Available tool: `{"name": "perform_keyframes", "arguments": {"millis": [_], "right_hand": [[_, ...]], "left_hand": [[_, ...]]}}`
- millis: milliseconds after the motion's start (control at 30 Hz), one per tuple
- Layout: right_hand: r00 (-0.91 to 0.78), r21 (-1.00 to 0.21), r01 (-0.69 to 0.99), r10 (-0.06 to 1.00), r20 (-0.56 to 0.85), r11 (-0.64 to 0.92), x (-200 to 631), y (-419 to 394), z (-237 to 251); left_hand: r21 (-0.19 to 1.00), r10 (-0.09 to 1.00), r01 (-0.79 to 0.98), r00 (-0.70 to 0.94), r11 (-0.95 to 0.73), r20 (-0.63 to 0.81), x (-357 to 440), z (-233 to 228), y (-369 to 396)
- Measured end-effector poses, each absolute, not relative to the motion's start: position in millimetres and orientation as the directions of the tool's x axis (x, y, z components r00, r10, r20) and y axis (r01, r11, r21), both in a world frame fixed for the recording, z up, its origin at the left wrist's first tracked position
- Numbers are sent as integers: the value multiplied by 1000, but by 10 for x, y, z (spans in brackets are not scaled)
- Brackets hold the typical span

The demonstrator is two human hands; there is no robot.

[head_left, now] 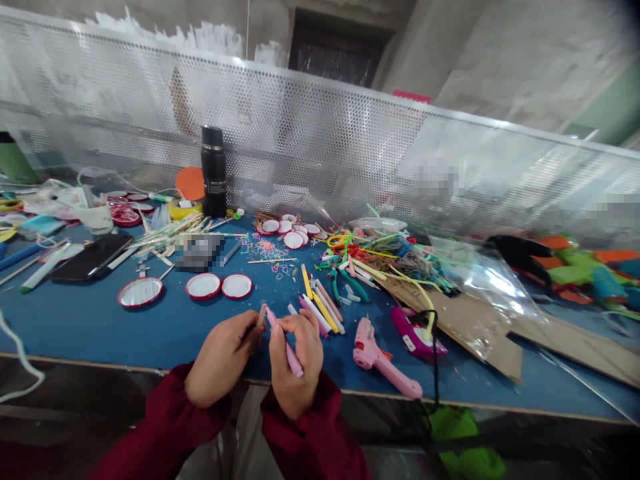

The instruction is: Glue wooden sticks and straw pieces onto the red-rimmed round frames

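Pink marker (295, 363): slim smooth cylinder, tilted, narrow end up and leftward. Right-hand grip (311, 353) has it pinched between thumb and fingers, over the near edge of the matte blue bench (165, 333). Left-hand grip (223, 357) pinches a flat brownish stick (261, 315) just beside the marker's upper end; contact unclear.

The left arm (165, 427) is extended from the lower left of the frame, the right arm (310, 437) from the bottom centre; both are sleeved in maroon. The bare hands are held close together, just below the frame's centre. The left hand (220, 357) is turned with its back showing, fingertips pinched; the right hand (305, 353) is angled upward, fingers curled near the thumb.
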State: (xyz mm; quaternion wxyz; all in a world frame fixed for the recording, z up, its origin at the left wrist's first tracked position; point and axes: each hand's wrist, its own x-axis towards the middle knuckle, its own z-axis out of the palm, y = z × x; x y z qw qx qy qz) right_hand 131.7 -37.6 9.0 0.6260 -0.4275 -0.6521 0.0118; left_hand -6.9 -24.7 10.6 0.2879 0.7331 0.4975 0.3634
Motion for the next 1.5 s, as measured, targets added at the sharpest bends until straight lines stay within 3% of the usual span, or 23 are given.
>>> {"name": "perform_keyframes", "arguments": {"millis": [367, 1233, 1500], "right_hand": [[142, -553, 547, 581, 801, 629, 1308, -376, 110], [83, -510, 564, 569, 818, 650, 1293, -387, 122], [131, -528, 574, 566, 814, 626, 1341, -369, 113]], "left_hand": [[834, 943, 449, 236, -321, 236, -87, 65, -236], [815, 947, 485, 216, -316, 238, -69, 102, -253], [910, 960, 330, 208, -251, 190, -86, 119, -225]]}}
